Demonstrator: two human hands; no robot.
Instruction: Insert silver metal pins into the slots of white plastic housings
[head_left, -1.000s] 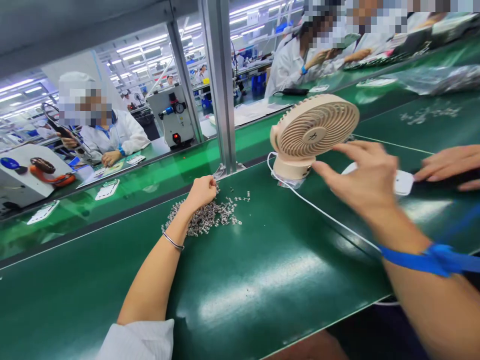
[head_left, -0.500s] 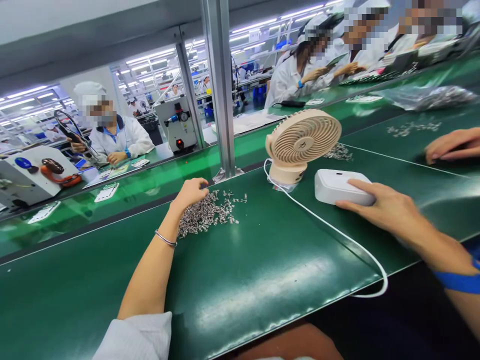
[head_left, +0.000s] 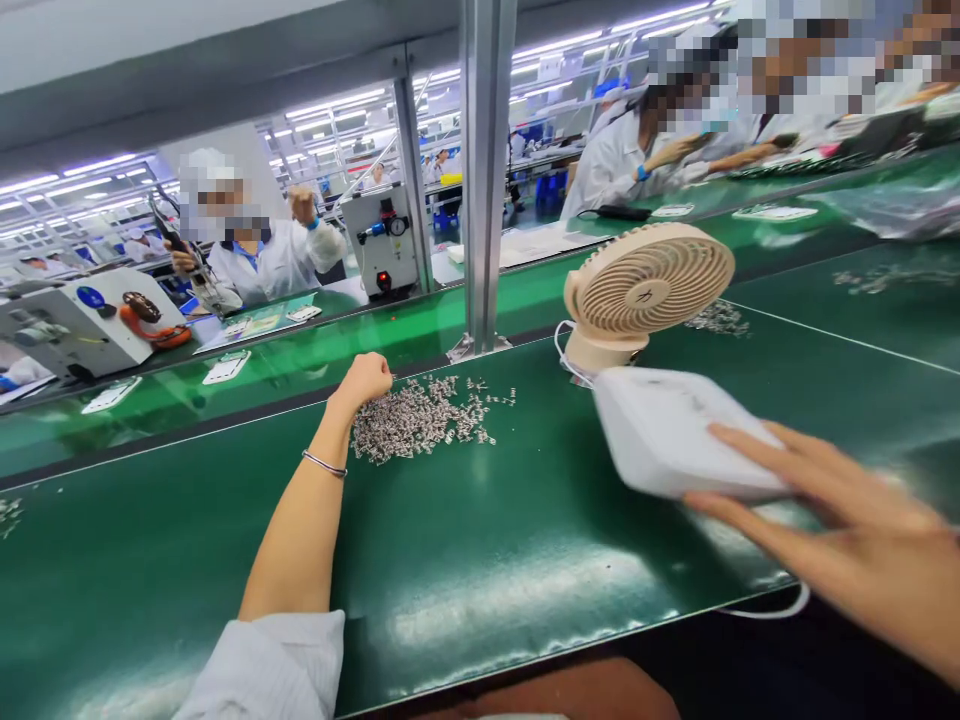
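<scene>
Swinging nearer to us since the frame half a second ago, the white box (head_left: 660, 430) is leaving its spot beside the beige fan (head_left: 649, 290) and blurring slightly with the motion. Across the line, a co-worker's hand (head_left: 303, 205) is also rising, where it was resting low before.

Our right hand (head_left: 862, 535) is clamping the box by its near end — thumb pressing along the lower side, fingers lying over the top — and the box is tilting in front of the fan's base, apparently hanging above the green bench (head_left: 510, 540). Our left hand (head_left: 365, 382) is curling at the far-left edge of the pile of small metal parts (head_left: 416, 420), its fingers drawn together; we are not able to tell whether they are pinching any parts.

For handling the box well, we should be keeping thumb and fingers squarely opposed, since most of its body is jutting beyond the fingertips and could be twisting in a loose grip. We should also be steering it clear of the fan and of the white cable (head_left: 776, 609), which is looping at the bench's front edge and could be snagging. Meanwhile, the left hand should be moving gently — a careless sweep could be scattering the parts, some of which are already straying rightward.
</scene>
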